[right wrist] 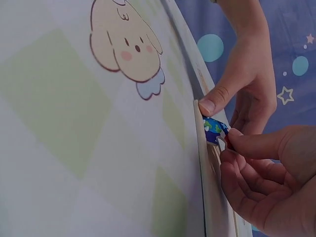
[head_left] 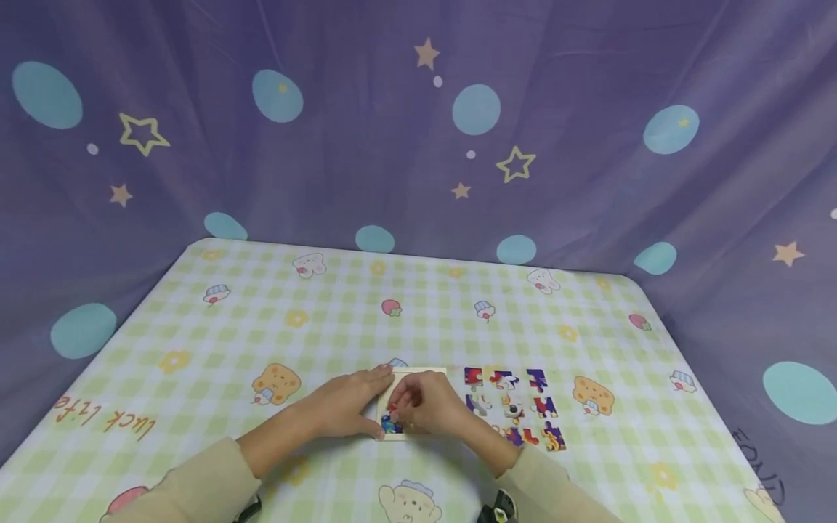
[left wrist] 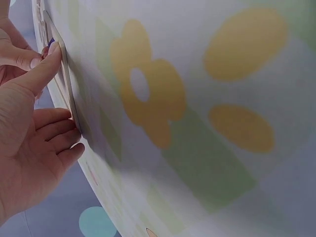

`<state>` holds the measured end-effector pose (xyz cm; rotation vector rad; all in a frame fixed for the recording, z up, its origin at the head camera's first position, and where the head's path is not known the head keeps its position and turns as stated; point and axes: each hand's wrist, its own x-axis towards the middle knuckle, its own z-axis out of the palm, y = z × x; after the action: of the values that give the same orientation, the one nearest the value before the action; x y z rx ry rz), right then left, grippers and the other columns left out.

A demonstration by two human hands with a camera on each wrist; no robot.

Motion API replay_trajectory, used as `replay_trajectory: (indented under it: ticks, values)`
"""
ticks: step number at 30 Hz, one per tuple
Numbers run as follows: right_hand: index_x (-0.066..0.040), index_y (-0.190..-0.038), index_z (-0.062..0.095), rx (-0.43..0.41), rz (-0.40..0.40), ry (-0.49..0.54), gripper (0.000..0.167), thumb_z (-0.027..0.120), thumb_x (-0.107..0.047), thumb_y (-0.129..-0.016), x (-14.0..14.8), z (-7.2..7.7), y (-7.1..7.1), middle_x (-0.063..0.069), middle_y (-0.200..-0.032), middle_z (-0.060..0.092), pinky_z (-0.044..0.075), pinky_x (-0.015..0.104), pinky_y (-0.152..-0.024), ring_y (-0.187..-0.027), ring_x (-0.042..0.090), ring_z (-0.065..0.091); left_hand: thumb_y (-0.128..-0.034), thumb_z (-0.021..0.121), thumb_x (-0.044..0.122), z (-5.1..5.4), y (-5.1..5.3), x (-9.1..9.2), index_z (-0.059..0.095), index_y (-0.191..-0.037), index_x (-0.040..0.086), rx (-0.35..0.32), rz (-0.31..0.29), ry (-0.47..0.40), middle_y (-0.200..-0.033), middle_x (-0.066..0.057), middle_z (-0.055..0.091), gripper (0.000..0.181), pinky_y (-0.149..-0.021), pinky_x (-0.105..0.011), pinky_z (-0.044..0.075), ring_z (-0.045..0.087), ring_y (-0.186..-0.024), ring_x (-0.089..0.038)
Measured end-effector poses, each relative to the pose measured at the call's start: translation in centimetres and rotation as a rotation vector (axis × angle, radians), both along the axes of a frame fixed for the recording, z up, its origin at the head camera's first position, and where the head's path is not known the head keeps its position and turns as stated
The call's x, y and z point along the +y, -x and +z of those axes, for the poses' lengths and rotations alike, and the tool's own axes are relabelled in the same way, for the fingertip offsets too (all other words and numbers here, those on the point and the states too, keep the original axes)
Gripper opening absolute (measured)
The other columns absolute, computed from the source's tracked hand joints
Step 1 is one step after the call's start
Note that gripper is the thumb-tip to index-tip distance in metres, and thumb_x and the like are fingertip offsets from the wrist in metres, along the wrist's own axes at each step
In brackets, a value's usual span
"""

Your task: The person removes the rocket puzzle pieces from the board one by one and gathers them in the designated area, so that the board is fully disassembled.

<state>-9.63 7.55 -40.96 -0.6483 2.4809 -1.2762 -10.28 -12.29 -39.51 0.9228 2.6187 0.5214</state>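
Observation:
A shallow wooden puzzle tray (head_left: 400,437) lies on the table in front of me. My left hand (head_left: 343,403) rests along its left side, thumb at the near corner and fingers toward the far corner. In the right wrist view, a blue and green jigsaw piece (right wrist: 212,127) sits in the tray's corner beside the left thumb. My right hand (head_left: 428,403) is over the tray, thumb and fingers pinching a red jigsaw piece (right wrist: 227,142) at the blue piece's edge. The fingers hide most of the red piece; whether the two interlock I cannot tell.
Several loose jigsaw pieces (head_left: 513,409) lie in rough rows to the tray's right, some partly hidden by the right hand and wrist. A green checked cloth (head_left: 340,327) with cartoon prints covers the table. A purple curtain (head_left: 366,167) hangs behind it.

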Motion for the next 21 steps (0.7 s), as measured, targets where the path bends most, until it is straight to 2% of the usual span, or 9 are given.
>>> replay_trajectory:
  ticks: [10,21]
  values:
    - [-0.009,-0.083,0.072,-0.029,-0.075,-0.04,0.008,0.077,-0.007,-0.078,1.4,-0.1,0.0,0.002,-0.075,0.07,0.049,0.013,-0.059,-0.063,0.003,0.058,-0.0737,0.077,0.045,-0.2,0.0,0.1,0.042,-0.142,-0.001,0.004,0.007,0.006,-0.154,-0.016,0.035,0.09,-0.117,-0.046,0.034,0.037,-0.143,-0.032]
    - [-0.007,-0.085,0.073,-0.084,-0.115,0.002,0.008,0.077,-0.011,-0.079,4.8,-0.2,-0.5,0.007,-0.076,0.071,0.048,0.016,-0.052,-0.062,0.007,0.059,-0.0737,0.078,0.042,-0.1,-0.2,0.3,0.041,-0.143,-0.001,-0.008,0.023,0.011,-0.155,-0.017,0.034,0.09,-0.117,-0.047,0.033,0.035,-0.144,-0.033]
